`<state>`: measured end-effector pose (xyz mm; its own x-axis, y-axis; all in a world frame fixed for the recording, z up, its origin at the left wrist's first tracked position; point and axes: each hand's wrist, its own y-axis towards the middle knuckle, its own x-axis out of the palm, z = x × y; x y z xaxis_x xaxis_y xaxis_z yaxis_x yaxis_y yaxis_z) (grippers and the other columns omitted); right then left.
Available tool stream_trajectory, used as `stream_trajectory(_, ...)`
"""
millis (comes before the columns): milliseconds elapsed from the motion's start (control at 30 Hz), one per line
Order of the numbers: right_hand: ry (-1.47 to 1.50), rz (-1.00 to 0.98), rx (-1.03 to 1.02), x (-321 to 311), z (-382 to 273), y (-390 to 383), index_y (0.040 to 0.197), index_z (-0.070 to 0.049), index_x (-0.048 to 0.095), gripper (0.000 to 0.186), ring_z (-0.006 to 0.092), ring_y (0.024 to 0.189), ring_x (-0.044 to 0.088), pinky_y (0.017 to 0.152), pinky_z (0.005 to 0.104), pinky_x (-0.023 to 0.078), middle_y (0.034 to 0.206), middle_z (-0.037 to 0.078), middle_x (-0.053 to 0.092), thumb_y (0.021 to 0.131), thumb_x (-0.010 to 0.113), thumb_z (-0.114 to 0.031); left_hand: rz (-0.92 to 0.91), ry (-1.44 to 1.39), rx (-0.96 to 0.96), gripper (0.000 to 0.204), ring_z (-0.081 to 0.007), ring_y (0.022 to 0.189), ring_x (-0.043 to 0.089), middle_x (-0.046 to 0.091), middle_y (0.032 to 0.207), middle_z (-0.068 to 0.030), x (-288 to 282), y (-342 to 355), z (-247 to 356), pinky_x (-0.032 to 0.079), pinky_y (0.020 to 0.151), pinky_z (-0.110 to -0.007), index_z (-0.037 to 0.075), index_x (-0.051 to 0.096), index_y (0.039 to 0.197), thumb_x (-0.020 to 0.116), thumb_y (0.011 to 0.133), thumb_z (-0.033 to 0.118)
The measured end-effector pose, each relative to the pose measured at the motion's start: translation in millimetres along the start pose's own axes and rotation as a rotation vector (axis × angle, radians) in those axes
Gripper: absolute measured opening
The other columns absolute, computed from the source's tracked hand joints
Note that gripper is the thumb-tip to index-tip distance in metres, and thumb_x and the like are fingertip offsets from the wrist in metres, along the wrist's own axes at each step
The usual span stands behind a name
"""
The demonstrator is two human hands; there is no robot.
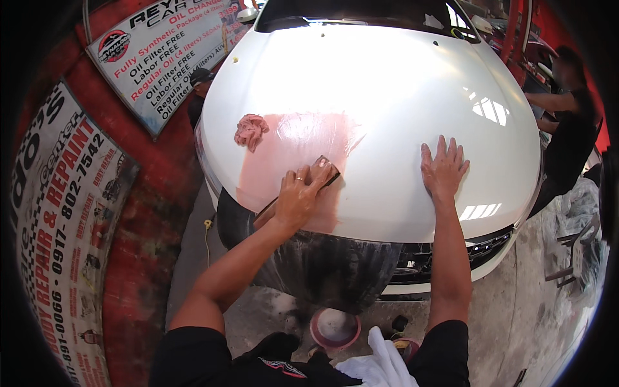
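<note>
The long wooden block (pixel 265 215) lies slantwise across the lower part of the pink, glossy patch (pixel 277 145) on the white car hood (pixel 400 84). Our left hand (pixel 300 197) has it in a closed grip, fingers over the top. A crumpled pink cloth (pixel 251 132) sits at the patch's upper left; our right hand (pixel 445 169) rests flat on the white paint, fingers spread, grip empty. Below hangs a dark, dusty covering (pixel 329 271). We judge that uneven pressure could tilt the block and dig its edge in. An overlong stroke could scuff paint beyond the patch, or run off the hood's front edge.
</note>
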<state>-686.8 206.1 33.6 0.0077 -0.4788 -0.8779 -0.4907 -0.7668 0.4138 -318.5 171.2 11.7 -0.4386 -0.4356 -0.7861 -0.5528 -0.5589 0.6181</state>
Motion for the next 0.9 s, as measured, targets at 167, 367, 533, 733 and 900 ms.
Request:
stream_trajectory(167, 0.1, -0.003, -0.024, -4, -40, -3, 0.164, -0.015, 0.045, 0.074, 0.0413, 0.161, 0.025, 0.131, 0.0649, 0.011, 0.173, 0.018, 0.036, 0.108, 0.042, -0.064, -0.055, 0.25, -0.071, 0.038, -0.037, 0.105, 0.066, 0.072, 0.128, -0.0121, -5, 103, -66, 0.05, 0.094, -0.052, 0.017, 0.067, 0.14, 0.064, 0.103, 0.026)
stream_trajectory(367, -0.01, 0.014, 0.008, -1, 1, 5, 0.164, -0.015, 0.045, 0.076, 0.0407, 0.162, 0.024, 0.13, 0.0652, 0.012, 0.172, 0.018, 0.036, 0.108, 0.042, -0.065, 0.108, -0.04, 0.114, 0.044, -0.0396, 0.101, 0.066, 0.074, 0.113, -0.0189, 6, 12, 2, 0.051, 0.088, -0.053, 0.012, 0.062, 0.144, 0.065, 0.102, 0.023)
stream_trajectory(533, 0.096, -0.012, -0.005, -7, -40, -3, 0.164, -0.015, 0.045, 0.075, 0.0406, 0.162, 0.025, 0.13, 0.0658, 0.012, 0.172, 0.018, 0.037, 0.108, 0.043, -0.065, 0.232, 0.146, 0.089, 0.05, -0.0393, 0.101, 0.064, 0.071, 0.115, -0.0245, 5, 91, -64, 0.051, 0.089, -0.053, 0.018, 0.062, 0.149, 0.068, 0.101, 0.025)
stream_trajectory(733, -0.003, 0.033, 0.009, -6, -2, 7, 0.163, -0.014, 0.047, 0.074, 0.0412, 0.161, 0.026, 0.129, 0.0671, 0.012, 0.171, 0.019, 0.038, 0.108, 0.045, -0.064, 0.052, 0.006, -0.01, 0.042, -0.0424, 0.098, 0.063, 0.07, 0.114, -0.0241, -9, -11, 27, 0.051, 0.085, -0.054, 0.021, 0.065, 0.143, 0.067, 0.102, 0.025)
stream_trajectory(900, 0.069, 0.032, -0.007, -7, -29, -3, 0.162, -0.014, 0.049, 0.072, 0.0414, 0.161, 0.026, 0.13, 0.0661, 0.013, 0.171, 0.018, 0.038, 0.108, 0.046, -0.061, -0.088, 0.114, -0.135, 0.048, -0.0423, 0.097, 0.063, 0.073, 0.112, -0.0207, -13, 96, -34, 0.051, 0.089, -0.052, 0.015, 0.065, 0.144, 0.07, 0.096, 0.016)
